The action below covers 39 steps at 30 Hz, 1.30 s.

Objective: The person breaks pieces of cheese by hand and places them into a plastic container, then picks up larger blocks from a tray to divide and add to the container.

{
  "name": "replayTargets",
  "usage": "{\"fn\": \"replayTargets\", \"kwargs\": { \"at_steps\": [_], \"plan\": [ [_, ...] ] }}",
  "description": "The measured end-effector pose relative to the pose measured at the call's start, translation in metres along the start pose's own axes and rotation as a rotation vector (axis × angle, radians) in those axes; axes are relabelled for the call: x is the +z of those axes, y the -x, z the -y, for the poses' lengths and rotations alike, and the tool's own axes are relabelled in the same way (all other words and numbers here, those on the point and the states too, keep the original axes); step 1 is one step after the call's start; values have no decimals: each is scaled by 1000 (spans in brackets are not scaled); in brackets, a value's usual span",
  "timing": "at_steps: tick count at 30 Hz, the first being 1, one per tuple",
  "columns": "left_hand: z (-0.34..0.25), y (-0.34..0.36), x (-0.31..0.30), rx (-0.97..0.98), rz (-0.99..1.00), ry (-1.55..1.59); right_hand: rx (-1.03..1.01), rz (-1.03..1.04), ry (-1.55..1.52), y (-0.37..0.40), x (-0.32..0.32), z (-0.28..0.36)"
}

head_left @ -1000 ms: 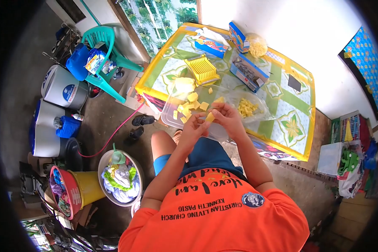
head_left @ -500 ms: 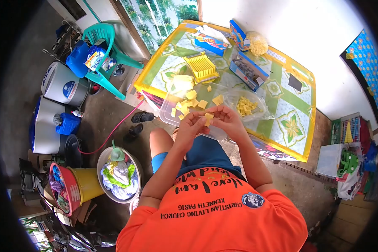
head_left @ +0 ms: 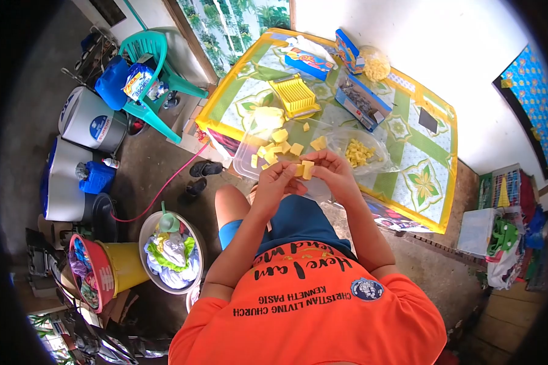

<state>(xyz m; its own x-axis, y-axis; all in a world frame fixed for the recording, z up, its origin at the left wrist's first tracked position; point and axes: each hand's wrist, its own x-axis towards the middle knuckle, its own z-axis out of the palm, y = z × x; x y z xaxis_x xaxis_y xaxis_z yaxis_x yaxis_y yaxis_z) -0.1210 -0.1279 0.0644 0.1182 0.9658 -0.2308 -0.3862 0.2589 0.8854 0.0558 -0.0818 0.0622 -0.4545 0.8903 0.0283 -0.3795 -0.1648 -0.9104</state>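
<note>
Close together over the near edge of a clear plastic tray (head_left: 245, 159), my left hand (head_left: 277, 181) and my right hand (head_left: 333, 176) each pinch a small yellow piece. The left piece (head_left: 299, 170) and the right piece (head_left: 308, 170) are side by side, touching or nearly so. Several yellow chunks (head_left: 280, 135) and a larger pale yellow block (head_left: 268, 118) lie in the tray. To the right, a clear container (head_left: 380, 159) holds small yellow cubes (head_left: 359, 152). A yellow slotted rack (head_left: 294, 97) sits behind the tray.
On the patterned table (head_left: 423, 182) are a blue box (head_left: 362, 102), another blue box (head_left: 309, 63), a bag of yellow pieces (head_left: 374, 64) and a dark flat square (head_left: 427, 120). A green chair (head_left: 152, 121) and a laundry basin (head_left: 198, 277) stand at the left.
The yellow piece between my hands now shows as two pieces, one at each hand's fingertips. My hands have barely moved, and the view has shifted slightly.
</note>
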Motion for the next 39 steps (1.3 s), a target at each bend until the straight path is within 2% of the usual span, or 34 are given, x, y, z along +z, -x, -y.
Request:
{"fn": "replayTargets", "kwargs": {
  "at_steps": [7,11,13,16,19,23,26,34,39],
  "plan": [
    [-5,5,-7,-71,68,205,39,-18,-58,4,8,1],
    [-2,7,-14,-75,71,272,121,-108,-327,3,12,-1],
    [1,8,-16,-53,41,208,144,-137,-412,3,15,4],
    [-1,8,-13,-50,17,107,184,-138,-228,4,17,-1],
    [1,4,-16,-59,53,47,181,-21,110,7,22,-2],
    [-4,2,-12,-69,81,96,155,-47,104,3,20,-5],
    [1,-3,-16,-3,151,48,145,-90,54,1,15,-8],
    [-5,-5,-14,59,145,27,133,-190,-37,-1,12,-8],
    [-3,-6,-8,47,113,-61,52,-101,183,4,8,-3]
  ]
}}
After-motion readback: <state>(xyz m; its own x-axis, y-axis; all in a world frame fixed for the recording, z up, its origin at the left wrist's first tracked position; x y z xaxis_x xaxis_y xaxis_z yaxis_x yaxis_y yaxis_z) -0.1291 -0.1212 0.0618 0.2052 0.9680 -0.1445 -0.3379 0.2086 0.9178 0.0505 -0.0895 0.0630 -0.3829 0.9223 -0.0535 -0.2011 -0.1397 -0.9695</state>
